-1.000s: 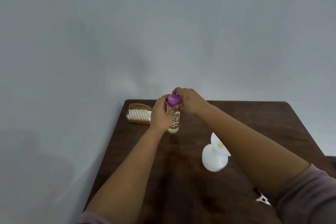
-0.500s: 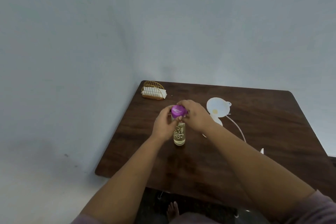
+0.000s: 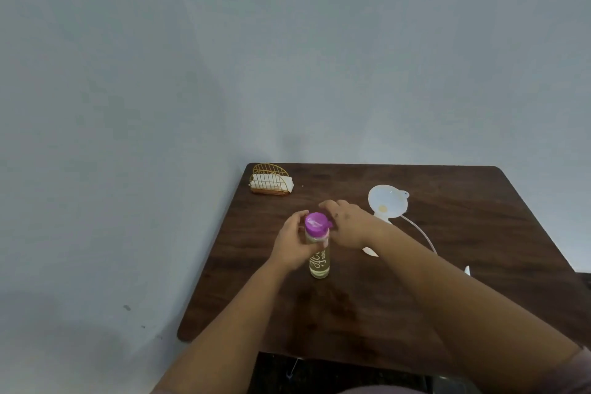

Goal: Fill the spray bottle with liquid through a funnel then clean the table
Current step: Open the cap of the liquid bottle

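Observation:
A clear bottle [image 3: 319, 265] of yellowish liquid with a purple cap [image 3: 316, 224] stands on the dark wooden table [image 3: 447, 233]. My left hand [image 3: 292, 244] grips the bottle's upper body from the left. My right hand [image 3: 347, 227] holds the purple cap from the right, fingers curled over its far side. A white funnel [image 3: 387, 203] sits in a white spray bottle right of my hands; my right wrist hides most of that bottle. A thin white tube [image 3: 420, 235] curves away from it toward the right.
A gold wire holder [image 3: 270, 180] with white napkins stands at the table's far left corner. A small white piece [image 3: 467, 271] shows past my right forearm. A grey wall runs behind and to the left. The table's near left corner [image 3: 185, 334] is rounded.
The view has pulled back and tilted, so more of the table shows. Both hands have stayed on the bottle and its purple cap, and the funnel now shows beside my right hand.

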`<state>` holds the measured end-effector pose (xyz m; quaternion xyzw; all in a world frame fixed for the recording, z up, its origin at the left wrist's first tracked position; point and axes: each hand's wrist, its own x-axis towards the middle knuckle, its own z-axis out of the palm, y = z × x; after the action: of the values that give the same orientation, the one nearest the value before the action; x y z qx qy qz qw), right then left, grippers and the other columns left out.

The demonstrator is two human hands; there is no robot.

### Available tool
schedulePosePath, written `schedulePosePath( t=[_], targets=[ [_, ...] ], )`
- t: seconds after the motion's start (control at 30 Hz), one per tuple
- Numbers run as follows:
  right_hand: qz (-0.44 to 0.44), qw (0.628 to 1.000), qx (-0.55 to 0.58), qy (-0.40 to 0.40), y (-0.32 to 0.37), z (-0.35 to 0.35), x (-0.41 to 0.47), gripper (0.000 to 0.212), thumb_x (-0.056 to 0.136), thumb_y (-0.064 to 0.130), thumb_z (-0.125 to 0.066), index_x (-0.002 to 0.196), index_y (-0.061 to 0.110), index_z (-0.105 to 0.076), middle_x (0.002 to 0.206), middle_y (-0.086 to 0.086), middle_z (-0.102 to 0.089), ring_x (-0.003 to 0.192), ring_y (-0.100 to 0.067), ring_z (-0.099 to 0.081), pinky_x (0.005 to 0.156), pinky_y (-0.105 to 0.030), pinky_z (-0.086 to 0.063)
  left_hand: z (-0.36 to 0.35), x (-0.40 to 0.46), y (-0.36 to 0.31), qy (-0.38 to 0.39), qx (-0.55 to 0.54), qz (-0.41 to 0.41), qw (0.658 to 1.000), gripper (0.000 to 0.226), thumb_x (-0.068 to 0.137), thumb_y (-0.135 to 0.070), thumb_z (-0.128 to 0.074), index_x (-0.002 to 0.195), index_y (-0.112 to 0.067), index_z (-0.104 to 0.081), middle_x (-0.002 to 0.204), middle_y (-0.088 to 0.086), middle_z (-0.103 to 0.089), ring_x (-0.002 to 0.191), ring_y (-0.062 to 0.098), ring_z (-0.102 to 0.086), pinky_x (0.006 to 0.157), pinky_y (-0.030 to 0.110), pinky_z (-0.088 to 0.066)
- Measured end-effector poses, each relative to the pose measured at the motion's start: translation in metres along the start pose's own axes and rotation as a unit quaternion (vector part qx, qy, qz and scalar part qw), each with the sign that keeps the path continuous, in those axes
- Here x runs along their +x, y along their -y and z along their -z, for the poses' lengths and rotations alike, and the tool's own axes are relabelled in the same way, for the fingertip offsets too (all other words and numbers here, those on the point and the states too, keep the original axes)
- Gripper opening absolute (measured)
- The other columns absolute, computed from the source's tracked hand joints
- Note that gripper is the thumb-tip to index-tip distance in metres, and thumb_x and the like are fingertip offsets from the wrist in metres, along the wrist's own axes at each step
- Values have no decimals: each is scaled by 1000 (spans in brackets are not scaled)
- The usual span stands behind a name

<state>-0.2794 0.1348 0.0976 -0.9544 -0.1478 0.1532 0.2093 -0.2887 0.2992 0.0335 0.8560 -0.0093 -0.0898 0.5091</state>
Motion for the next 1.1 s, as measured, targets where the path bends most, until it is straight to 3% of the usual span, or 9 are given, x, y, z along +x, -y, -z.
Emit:
schedulePosePath(
  t=[0.13,0.27,0.37,0.43,0.53,0.63,0.77,0.9,1.1],
  targets=[
    [-61,993,-23,-98,22,-8,4,43,98,45,-40,131,17,-42,125,-10,-53,115,-27,-51,92,-37,-46,-4,6,2,17,2,0,1000,75,71,-25,-85,135,-20,-46,124,-6,-57,116,15,-56,96,33,-50],
    [-113,978,-86,-150,44,-41,11,43,95,56,-36,113,18,-45,86,0,-54,74,-16,-55,62,-27,-42,-13,3,14,31,92,-35,995,64,82,-9,-72,140,-10,-44,140,7,-51,130,24,-49,101,21,-38],
    [-155,967,-101,-175,50,-48,17,36,96,53,-36,101,18,-44,69,4,-51,59,-10,-49,55,-24,-37,-8,4,26,50,158,-138,977,36,88,-33,-63,120,-20,-57,123,10,-63,115,21,-59,98,30,-49],
    [-182,959,-127,-178,53,-44,21,36,96,53,-34,93,18,-40,63,4,-47,53,-9,-44,55,-25,-37,-4,12,27,67,92,-162,980,26,97,-16,-56,122,-15,-55,116,1,-63,105,7,-59,89,18,-50],
    [-179,956,-156,-171,56,-44,23,37,97,52,-33,88,16,-41,60,3,-45,50,-9,-40,54,-25,-36,-2,14,36,60,88,-200,974,33,98,-24,-52,128,-11,-53,125,3,-59,118,15,-54,103,34,-43],
    [-142,962,-154,-174,52,-43,25,37,98,49,-33,84,16,-41,58,5,-42,48,-7,-38,50,-23,-31,-1,19,38,72,80,-157,982,39,96,-18,-56,135,-14,-49,129,-1,-59,122,15,-54,104,33,-45],
    [-96,960,-204,-166,43,-39,23,42,98,50,-29,81,13,-41,54,4,-39,46,-10,-34,44,-26,-24,-11,27,38,123,-62,-54,989,44,88,8,-60,120,-19,-49,105,-7,-61,100,8,-60,82,12,-50],
    [-84,958,-220,-163,42,-35,23,43,98,50,-29,81,12,-42,54,3,-39,46,-10,-34,44,-25,-23,-9,34,39,136,-76,-51,987,47,83,6,-64,122,-17,-53,111,3,-65,111,20,-61,96,33,-52],
    [-96,960,-201,-170,36,-41,20,43,97,51,-30,81,13,-41,54,3,-42,47,-11,-40,47,-24,-31,-9,30,34,147,-37,-40,988,54,82,-10,-70,131,-22,-50,115,-3,-63,114,17,-59,100,40,-50]
  ],
)
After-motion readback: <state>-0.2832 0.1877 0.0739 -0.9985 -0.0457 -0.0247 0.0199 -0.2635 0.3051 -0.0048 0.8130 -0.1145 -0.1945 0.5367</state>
